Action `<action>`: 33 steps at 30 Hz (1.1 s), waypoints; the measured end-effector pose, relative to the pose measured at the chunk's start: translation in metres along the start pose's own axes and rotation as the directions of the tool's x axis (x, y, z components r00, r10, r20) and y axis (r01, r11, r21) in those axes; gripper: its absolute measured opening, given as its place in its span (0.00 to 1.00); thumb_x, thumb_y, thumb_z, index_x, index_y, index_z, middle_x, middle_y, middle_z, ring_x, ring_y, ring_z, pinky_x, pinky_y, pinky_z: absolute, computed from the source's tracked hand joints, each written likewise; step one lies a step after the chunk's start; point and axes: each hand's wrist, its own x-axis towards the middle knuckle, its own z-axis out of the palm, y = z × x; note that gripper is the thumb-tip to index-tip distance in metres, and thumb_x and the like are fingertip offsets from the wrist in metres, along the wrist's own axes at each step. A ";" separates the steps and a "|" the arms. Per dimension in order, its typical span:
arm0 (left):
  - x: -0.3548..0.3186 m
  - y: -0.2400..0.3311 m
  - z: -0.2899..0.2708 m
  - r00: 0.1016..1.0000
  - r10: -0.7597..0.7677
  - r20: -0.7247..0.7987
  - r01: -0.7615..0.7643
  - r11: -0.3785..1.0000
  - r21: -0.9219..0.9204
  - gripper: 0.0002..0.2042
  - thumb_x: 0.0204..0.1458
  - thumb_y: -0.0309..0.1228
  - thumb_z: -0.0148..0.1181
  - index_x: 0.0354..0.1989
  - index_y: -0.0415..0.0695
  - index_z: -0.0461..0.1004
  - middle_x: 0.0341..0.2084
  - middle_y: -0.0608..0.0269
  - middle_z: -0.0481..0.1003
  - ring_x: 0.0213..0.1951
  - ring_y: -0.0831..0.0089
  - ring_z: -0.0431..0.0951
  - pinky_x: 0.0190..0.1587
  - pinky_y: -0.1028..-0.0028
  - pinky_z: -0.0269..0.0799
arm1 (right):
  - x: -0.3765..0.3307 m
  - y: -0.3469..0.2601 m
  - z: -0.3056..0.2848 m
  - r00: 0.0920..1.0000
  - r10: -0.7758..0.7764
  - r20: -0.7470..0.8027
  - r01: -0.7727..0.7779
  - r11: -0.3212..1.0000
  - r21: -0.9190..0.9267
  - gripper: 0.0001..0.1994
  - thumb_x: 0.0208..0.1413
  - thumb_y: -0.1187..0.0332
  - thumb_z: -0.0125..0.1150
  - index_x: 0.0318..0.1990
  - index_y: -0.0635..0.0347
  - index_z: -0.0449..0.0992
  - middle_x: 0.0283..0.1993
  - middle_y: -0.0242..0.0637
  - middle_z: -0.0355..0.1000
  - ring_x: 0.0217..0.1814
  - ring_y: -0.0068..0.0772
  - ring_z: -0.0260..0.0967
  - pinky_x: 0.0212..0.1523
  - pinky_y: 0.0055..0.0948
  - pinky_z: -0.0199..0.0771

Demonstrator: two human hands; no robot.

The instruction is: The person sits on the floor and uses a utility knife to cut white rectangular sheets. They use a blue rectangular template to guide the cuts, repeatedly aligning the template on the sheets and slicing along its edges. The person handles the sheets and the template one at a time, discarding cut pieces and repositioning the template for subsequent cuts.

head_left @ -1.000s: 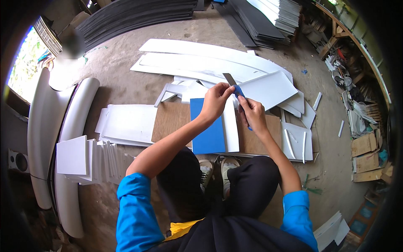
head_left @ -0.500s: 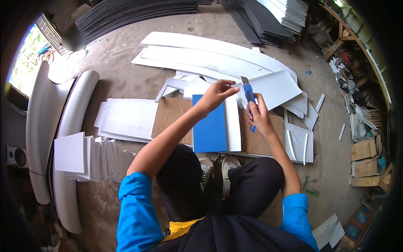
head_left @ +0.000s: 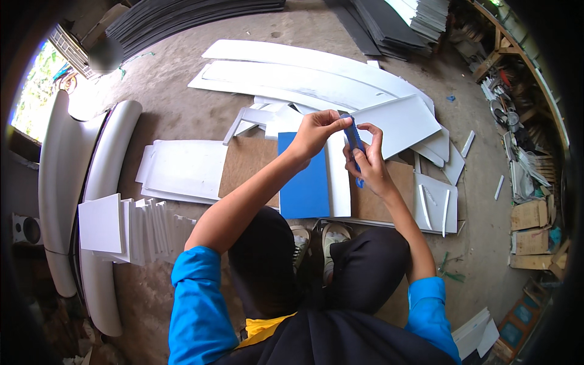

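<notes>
A blue utility knife [head_left: 354, 139] stands upright in front of me, its blade end up. My right hand [head_left: 372, 165] is closed round its lower handle, with the index finger raised off it. My left hand [head_left: 317, 132] pinches the knife's top end between thumb and fingers; these fingers hide most of the blade. Beneath my hands lie a blue rectangular panel [head_left: 303, 188] and a narrow white strip [head_left: 338, 182]. Both rest on a brown wooden board [head_left: 248, 164].
White sheets [head_left: 298, 79] and offcuts lie beyond the board. A row of white rectangular pieces [head_left: 100, 225] stands at left, beside long rounded white mouldings [head_left: 103, 243]. Dark sheets [head_left: 194, 21] are stacked at the back. Cardboard boxes [head_left: 528, 219] sit along the right side.
My left hand has moved right and taken hold of the knife's top end. The knife has shifted slightly left and lower in my right hand, whose index finger has lifted.
</notes>
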 end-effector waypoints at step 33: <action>0.018 -0.208 -0.049 0.939 -0.331 0.092 -0.043 0.152 0.987 0.59 0.18 0.52 0.70 0.64 0.58 0.38 0.64 0.58 0.32 0.61 0.39 0.24 0.39 0.21 0.29 | 0.108 0.214 -0.056 0.882 0.377 -0.283 -0.381 0.216 -0.899 0.15 0.56 0.64 0.41 0.41 0.71 0.58 0.28 0.56 0.71 0.34 0.56 0.70 0.36 0.46 0.70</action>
